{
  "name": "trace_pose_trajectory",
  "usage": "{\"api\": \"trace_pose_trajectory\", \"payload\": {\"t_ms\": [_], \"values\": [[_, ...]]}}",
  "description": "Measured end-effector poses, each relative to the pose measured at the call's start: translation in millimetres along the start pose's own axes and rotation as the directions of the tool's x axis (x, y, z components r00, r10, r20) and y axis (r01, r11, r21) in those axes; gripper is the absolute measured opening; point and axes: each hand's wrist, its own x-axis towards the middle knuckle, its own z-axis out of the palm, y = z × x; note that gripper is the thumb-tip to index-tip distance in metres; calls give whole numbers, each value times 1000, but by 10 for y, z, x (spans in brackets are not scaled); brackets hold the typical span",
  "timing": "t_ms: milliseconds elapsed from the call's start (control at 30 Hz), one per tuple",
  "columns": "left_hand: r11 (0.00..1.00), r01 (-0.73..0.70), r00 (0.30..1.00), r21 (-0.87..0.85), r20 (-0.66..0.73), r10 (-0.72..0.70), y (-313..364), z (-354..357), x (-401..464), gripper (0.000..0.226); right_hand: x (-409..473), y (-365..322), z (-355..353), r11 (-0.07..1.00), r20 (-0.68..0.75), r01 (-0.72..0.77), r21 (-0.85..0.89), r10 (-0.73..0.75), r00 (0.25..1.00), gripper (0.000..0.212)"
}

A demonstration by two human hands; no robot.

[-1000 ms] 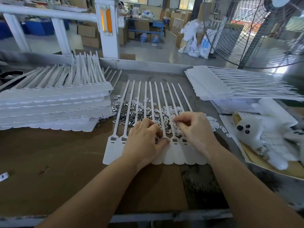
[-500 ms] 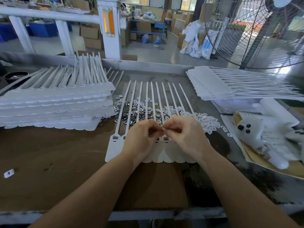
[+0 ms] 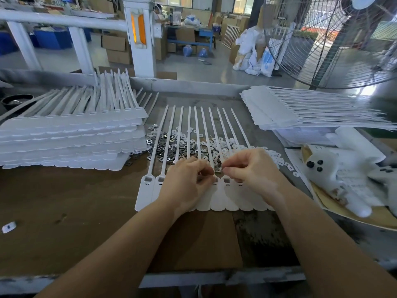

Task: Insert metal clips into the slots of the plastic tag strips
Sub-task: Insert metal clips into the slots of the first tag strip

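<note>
A single head-worn wide-angle view looks forward and down from close above the near edge of the workbench (image 3: 64, 211), facing twelve o'clock across it toward the factory floor (image 3: 193, 69), with a fan (image 3: 335, 39) at two o'clock.

1. A tag strip sheet (image 3: 223, 203) lies at the middle of the bench (image 3: 64, 211), its tails pointing away from the person.
2. A pile of metal clips (image 3: 171, 147) lies under those tails, behind both hands.
3. A tall stack of strips (image 3: 71, 136) sits to the left.
4. A lower stack (image 3: 300, 112) sits at the far right, with a fan (image 3: 335, 39) behind it.
</note>
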Motion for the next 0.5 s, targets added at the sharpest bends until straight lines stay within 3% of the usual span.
{"api": "trace_pose_trajectory", "payload": {"t_ms": [200, 500], "values": [[999, -6, 1000, 54, 19, 5, 13, 6, -3, 4, 21, 61, -303, 959, -80, -63, -277, 43, 996, 15], [997, -8, 1000, 80, 8, 7, -10, 23, 10, 7, 42, 50, -526, 837, -24, -145, -528, 156, 987, 4]]}}
